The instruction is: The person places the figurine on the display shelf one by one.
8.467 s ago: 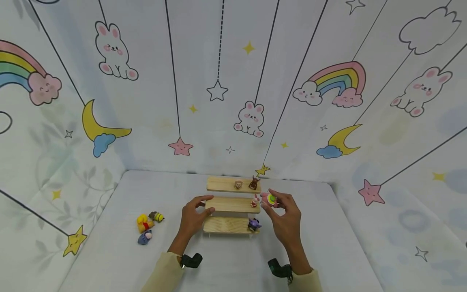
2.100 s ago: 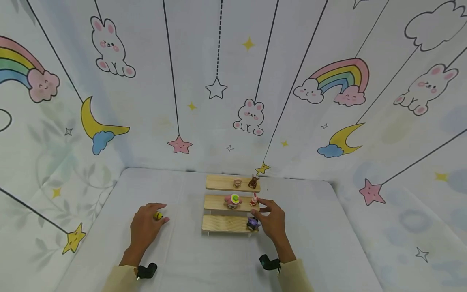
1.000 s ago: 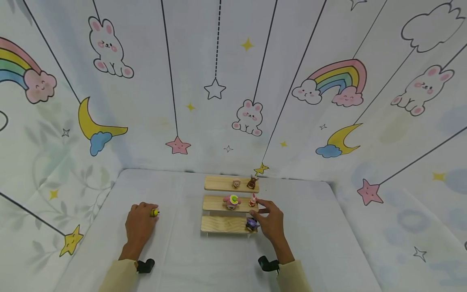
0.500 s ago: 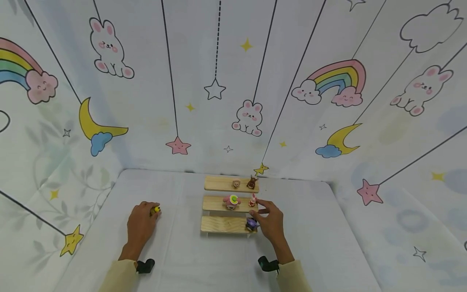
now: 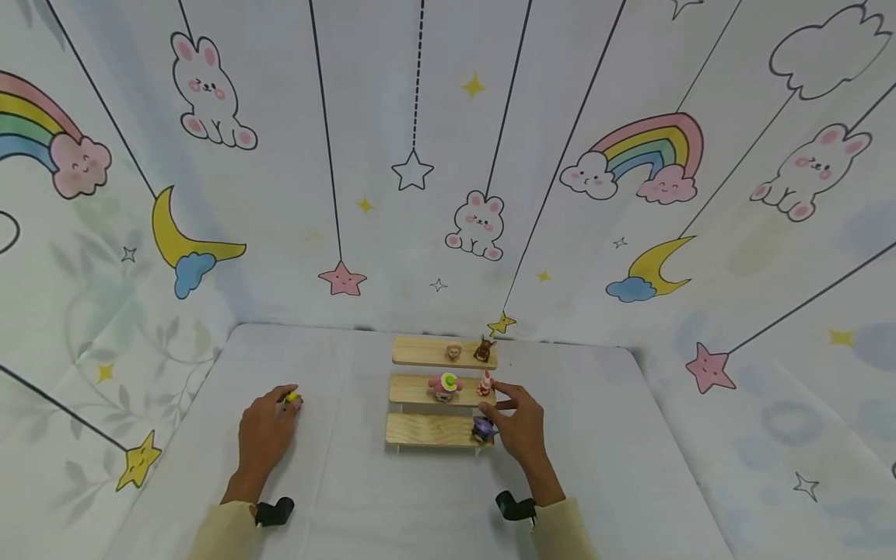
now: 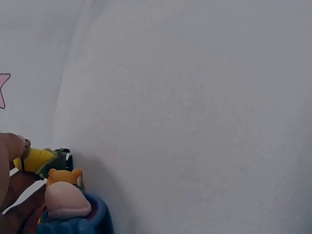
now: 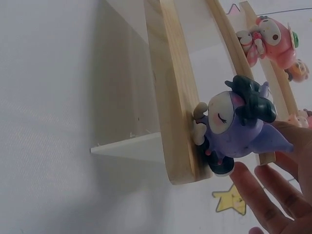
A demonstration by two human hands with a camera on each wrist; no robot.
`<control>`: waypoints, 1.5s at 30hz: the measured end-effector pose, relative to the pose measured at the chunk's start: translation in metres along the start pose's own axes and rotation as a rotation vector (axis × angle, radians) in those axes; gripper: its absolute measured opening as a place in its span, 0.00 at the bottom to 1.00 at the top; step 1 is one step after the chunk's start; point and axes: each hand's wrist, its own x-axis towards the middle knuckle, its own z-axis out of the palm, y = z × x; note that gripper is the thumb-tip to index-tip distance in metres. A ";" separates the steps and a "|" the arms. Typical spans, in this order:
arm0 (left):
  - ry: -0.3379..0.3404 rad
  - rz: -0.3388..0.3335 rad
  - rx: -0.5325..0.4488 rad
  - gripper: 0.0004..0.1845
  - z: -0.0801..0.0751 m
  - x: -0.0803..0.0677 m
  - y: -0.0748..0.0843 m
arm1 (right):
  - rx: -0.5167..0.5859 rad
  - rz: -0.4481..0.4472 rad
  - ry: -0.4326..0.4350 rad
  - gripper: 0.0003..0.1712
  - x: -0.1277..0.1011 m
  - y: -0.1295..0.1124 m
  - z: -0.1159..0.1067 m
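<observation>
My left hand (image 5: 266, 432) pinches a small yellow-and-dark bee figurine (image 6: 35, 159) over the left part of the table. Right by it, in the left wrist view, are a yellow bear figurine (image 6: 62, 176) and a blue figurine with a pale muzzle (image 6: 100, 219); my hand hides both in the head view. My right hand (image 5: 521, 424) grips the right end of the middle plank of a wooden three-tier shelf (image 5: 409, 391), thumb in front. Close to its fingers stand a red-and-white rabbit figurine (image 5: 485, 384) and, on the lowest plank, a purple figurine (image 7: 234, 129).
A pink figurine with a green-and-white top (image 5: 446, 386) stands on the middle plank. The back plank bears a small tan figurine (image 5: 453, 352) and a brown one (image 5: 483, 350). Behind the white table (image 5: 336, 482) rises a printed cloth backdrop (image 5: 392, 233).
The pink figurine has gone from my right hand onto the middle plank, and that hand now holds the plank's end. My left hand has left the shelf and picked up the bee figurine, turning it.
</observation>
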 end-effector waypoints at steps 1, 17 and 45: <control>0.007 0.000 0.010 0.17 0.000 0.000 0.000 | 0.005 -0.002 0.002 0.28 0.000 0.000 0.000; 0.139 -0.010 -0.009 0.22 0.007 0.004 0.000 | 0.014 -0.008 0.005 0.29 0.001 0.003 0.001; 0.101 0.039 -0.255 0.20 -0.016 0.035 0.097 | 0.025 0.012 0.000 0.29 0.001 0.003 0.001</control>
